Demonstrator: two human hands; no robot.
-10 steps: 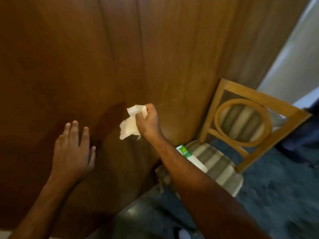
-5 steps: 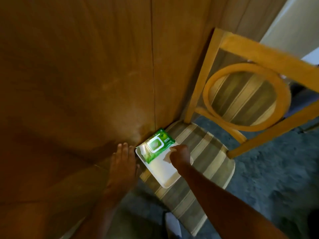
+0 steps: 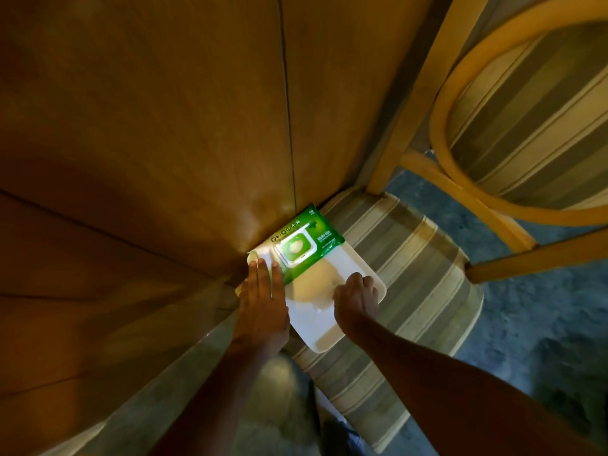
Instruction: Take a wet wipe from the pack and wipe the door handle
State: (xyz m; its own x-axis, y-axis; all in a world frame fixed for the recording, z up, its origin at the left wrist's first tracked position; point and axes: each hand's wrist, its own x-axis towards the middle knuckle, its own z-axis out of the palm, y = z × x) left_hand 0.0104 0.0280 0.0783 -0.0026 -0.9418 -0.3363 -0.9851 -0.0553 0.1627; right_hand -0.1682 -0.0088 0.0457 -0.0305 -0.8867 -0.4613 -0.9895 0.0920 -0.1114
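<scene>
A green wet wipe pack (image 3: pixel 306 245) with its white flip lid closed lies on the far end of a white tray (image 3: pixel 316 330), which sits on a striped chair seat. My left hand (image 3: pixel 263 297) lies flat, fingers stretched out, on the tray's left edge with its fingertips at the pack's near corner. My right hand (image 3: pixel 357 297) rests knuckles-up on the tray's right side, fingers curled under. No wipe shows in it; anything under the fingers is hidden. The door handle is out of view.
A brown wooden door (image 3: pixel 164 126) fills the left and top, touching the tray's far corner. The striped chair seat (image 3: pixel 421 258) and its wooden back with a round padded panel (image 3: pixel 526 126) stand at right. Blue carpet (image 3: pixel 543 324) lies beyond.
A second ago my right hand held a white wipe up at the door and my left was flat on the door. Both hands have since come down onto the tray on the chair.
</scene>
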